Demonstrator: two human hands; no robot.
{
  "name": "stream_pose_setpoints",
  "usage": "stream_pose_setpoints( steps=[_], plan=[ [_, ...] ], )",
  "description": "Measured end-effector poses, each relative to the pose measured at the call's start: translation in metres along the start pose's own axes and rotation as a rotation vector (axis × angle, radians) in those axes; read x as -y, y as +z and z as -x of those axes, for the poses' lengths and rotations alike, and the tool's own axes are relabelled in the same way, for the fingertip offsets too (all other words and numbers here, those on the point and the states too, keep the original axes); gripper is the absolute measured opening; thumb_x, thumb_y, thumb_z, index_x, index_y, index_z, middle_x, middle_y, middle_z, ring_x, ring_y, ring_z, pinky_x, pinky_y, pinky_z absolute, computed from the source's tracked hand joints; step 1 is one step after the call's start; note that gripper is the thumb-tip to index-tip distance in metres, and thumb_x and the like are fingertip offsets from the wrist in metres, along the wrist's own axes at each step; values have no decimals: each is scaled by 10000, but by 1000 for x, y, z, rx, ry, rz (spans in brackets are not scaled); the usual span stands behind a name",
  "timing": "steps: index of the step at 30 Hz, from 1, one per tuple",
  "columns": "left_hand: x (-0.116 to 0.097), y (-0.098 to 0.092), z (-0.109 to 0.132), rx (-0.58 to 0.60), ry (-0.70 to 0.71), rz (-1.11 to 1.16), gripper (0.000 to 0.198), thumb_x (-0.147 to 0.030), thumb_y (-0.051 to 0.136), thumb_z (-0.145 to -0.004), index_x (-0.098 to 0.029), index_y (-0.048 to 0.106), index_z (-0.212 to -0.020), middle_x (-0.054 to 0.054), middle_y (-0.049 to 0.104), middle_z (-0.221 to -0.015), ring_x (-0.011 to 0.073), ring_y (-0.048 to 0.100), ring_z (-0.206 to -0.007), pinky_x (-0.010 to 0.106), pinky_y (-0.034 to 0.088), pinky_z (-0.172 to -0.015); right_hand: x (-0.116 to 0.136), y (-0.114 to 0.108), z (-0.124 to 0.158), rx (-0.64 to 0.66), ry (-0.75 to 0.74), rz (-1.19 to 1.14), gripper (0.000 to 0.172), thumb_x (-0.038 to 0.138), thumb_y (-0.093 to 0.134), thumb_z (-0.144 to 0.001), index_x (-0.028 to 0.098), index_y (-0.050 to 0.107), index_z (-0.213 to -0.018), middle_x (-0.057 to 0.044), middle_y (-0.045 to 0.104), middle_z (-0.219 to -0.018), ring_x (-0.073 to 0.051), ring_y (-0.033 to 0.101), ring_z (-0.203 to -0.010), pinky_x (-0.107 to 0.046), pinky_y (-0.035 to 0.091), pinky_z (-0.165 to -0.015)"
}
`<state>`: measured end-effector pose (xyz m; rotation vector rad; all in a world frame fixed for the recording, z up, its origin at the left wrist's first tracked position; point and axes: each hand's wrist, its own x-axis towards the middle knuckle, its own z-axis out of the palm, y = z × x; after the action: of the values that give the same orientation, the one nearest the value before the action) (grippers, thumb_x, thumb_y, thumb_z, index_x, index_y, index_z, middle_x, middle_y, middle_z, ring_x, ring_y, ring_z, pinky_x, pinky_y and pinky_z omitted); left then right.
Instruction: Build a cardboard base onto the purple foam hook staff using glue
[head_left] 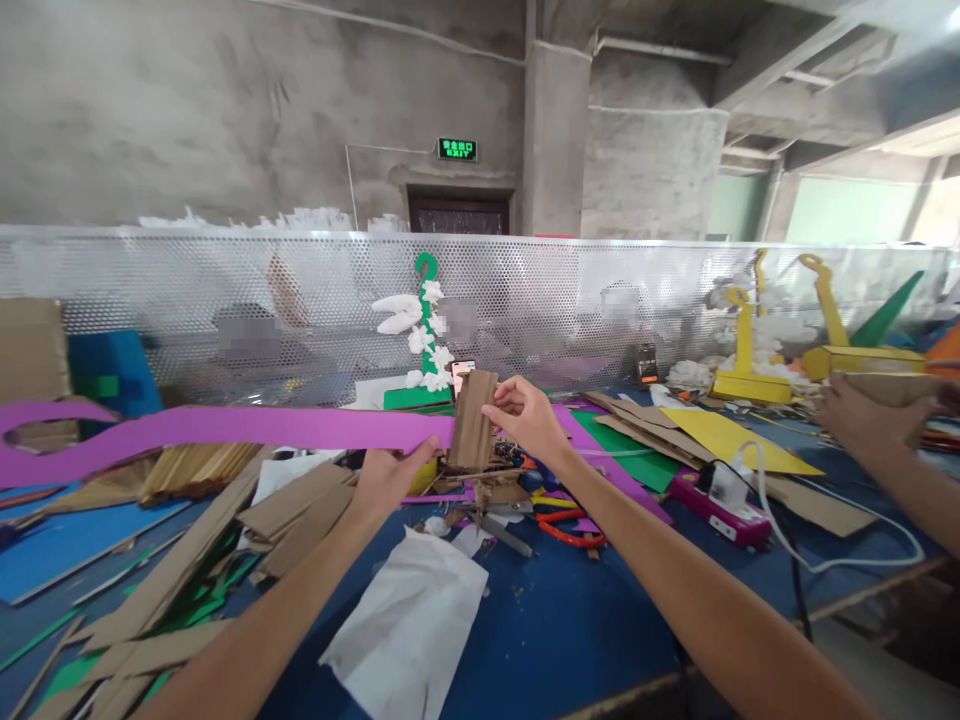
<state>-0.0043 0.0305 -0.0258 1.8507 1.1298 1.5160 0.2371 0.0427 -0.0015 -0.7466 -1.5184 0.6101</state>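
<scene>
My left hand [390,475] is closed on the right end of a long purple strip [285,428], with the thumb along its front. The strip stretches left across the view and ends in a curved hook shape. My right hand [523,415] pinches the right edge of a small brown cardboard piece [474,420], which stands upright at the strip's right end. Whether the cardboard is fixed to the strip or only touching it I cannot tell. Behind it a phone [461,373] is partly hidden. A green hooked stand with white flowers [426,330] rises beyond.
White paper [412,620] lies on the blue table [555,640] in front. Red-handled scissors [562,528], a purple power strip [720,508] and cardboard scraps [307,510] lie around. A perforated metal screen [337,300] stands behind. At the right, another person's hand [870,410] holds cardboard.
</scene>
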Motion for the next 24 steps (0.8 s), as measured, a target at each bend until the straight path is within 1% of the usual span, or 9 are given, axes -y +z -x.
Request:
stream_pose_setpoints(
  steps=[2,4,6,10,17,21,24],
  plan=[
    [0,0,0,8,7,-11,397,-514,750,-799,-155,777,-965,116,816,-941,299,758,-917,403,593,-870,5,-1,0,-1,16,-36,379,404,755,-773,260,498,-1011,35,660,-750,-178,672,-623,-343,620,-609],
    [-2,0,1,9,10,-24,390,-518,744,-802,-158,774,-951,108,816,-932,294,755,-913,392,588,-870,10,-2,1,7,26,-70,493,392,736,-782,271,474,-1182,48,656,-756,-177,670,-619,-345,614,-617],
    [-4,0,1,8,9,-40,386,-521,738,-806,-160,771,-939,102,814,-915,289,754,-897,386,584,-869,13,-4,1,31,17,-75,563,383,722,-789,268,467,-1277,45,651,-760,-176,663,-617,-344,605,-618],
    [-3,0,1,5,9,-24,387,-516,746,-796,-155,769,-933,104,812,-921,291,749,-895,386,585,-865,14,-5,0,61,12,-50,506,372,711,-795,246,523,-1247,31,642,-749,-177,655,-609,-339,593,-598],
    [1,1,0,12,-31,45,403,-502,773,-775,-138,777,-948,124,812,-961,314,754,-945,419,591,-903,17,-4,3,67,17,5,505,312,699,-809,222,516,-1271,37,630,-737,-161,646,-628,-318,589,-608],
    [2,2,-1,-7,-41,105,379,-480,789,-766,-150,783,-953,119,814,-926,312,760,-917,406,608,-852,14,-3,3,65,9,22,569,286,698,-809,228,483,-1333,42,633,-748,-155,643,-633,-304,581,-596],
    [2,2,-1,-17,-28,119,353,-464,797,-766,-153,784,-933,116,814,-895,311,759,-927,394,603,-856,9,-2,3,62,1,10,623,280,701,-807,236,447,-1373,47,633,-745,-152,636,-622,-296,573,-584]
  ],
)
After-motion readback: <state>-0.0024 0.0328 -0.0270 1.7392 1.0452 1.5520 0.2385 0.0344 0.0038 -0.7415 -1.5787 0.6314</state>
